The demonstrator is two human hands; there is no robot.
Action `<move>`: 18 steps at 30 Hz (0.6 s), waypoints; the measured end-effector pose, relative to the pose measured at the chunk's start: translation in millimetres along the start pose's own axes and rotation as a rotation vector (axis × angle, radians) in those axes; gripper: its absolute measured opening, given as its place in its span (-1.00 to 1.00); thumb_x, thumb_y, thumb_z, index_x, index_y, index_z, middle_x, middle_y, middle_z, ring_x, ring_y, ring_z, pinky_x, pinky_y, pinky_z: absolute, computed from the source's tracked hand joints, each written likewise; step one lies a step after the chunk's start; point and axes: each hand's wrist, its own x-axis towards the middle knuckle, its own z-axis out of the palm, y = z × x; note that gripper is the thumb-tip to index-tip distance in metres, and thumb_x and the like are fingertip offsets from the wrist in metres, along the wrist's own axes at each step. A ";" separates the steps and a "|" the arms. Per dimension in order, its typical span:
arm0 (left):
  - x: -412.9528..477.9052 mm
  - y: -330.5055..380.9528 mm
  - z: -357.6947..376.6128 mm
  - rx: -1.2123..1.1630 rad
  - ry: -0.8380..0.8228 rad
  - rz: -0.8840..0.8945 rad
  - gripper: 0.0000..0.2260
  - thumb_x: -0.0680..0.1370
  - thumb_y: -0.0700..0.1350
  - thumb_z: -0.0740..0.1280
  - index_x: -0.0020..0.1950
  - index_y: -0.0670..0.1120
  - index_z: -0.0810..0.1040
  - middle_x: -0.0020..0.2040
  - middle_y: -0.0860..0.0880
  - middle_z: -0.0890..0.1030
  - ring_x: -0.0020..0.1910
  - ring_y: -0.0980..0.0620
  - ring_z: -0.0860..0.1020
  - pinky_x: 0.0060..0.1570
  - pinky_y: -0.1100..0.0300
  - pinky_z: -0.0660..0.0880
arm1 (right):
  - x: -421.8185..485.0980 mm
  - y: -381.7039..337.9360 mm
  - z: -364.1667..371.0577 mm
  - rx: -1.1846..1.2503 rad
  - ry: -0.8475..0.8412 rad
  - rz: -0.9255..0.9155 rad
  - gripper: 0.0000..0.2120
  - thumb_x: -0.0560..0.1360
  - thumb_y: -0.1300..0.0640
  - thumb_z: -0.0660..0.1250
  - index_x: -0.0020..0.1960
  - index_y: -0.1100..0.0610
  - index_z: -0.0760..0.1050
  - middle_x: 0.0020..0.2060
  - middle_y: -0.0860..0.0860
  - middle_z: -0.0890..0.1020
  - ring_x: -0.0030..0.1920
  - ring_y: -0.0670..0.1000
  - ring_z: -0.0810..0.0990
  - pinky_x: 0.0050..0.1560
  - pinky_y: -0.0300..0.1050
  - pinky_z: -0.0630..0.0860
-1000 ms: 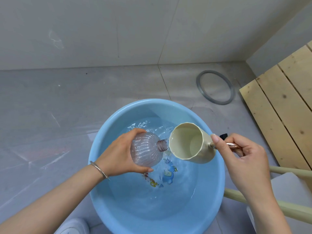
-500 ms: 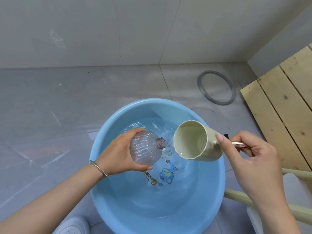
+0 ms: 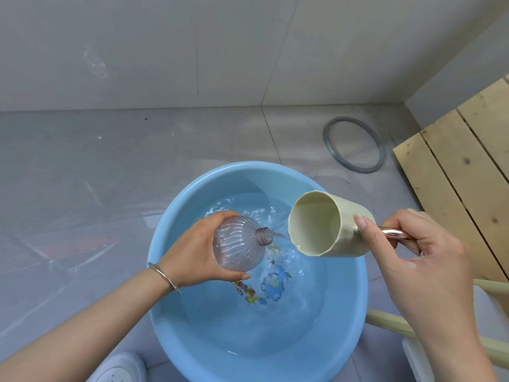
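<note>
Now, left grip curled round the ribbed clear bottle, held on its side over the water-filled blue basin. Right grip clasps the metal handle of the cream mug, tipped just beside the bottle's mouth, water running between them. Beyond the basin: grey ring on the floor, wooden slats right, white shoe near-left.

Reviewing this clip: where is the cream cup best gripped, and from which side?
By its metal handle, coming from the right, away from the mouth, as the right hand does. The cup is tilted with its open mouth toward the bottle, so the handle side leaves the rim free for pouring.
</note>
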 end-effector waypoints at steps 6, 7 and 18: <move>0.4 -0.2 0.8 -0.005 -0.005 -0.004 -0.10 0.09 0.32 0.56 0.35 0.15 0.32 0.23 0.27 0.45 0.21 0.25 0.44 0.25 0.24 0.39 | 0.0 -4.8 -1.7 -0.066 0.011 -0.062 -0.61 0.43 -0.09 0.30 -0.40 0.15 0.34 -0.46 0.03 0.40 -0.32 0.02 0.38 -0.24 -0.10 0.31; 0.2 -0.1 0.7 -0.007 -0.004 -0.005 -0.10 0.09 0.32 0.56 0.35 0.15 0.32 0.23 0.28 0.45 0.21 0.25 0.44 0.25 0.24 0.39 | 0.1 -5.6 -2.0 -0.075 0.011 -0.073 -0.62 0.44 -0.08 0.30 -0.40 0.15 0.34 -0.46 0.01 0.40 -0.32 0.01 0.37 -0.24 -0.10 0.30; -1.7 0.0 1.6 0.001 -0.003 -0.004 -0.11 0.10 0.29 0.57 0.36 0.15 0.32 0.23 0.27 0.44 0.20 0.25 0.43 0.24 0.29 0.37 | 0.0 -14.5 -3.6 -0.171 0.031 -0.172 -0.64 0.46 0.01 0.34 -0.40 0.17 0.35 -0.47 -0.02 0.39 -0.33 0.03 0.31 -0.22 -0.09 0.24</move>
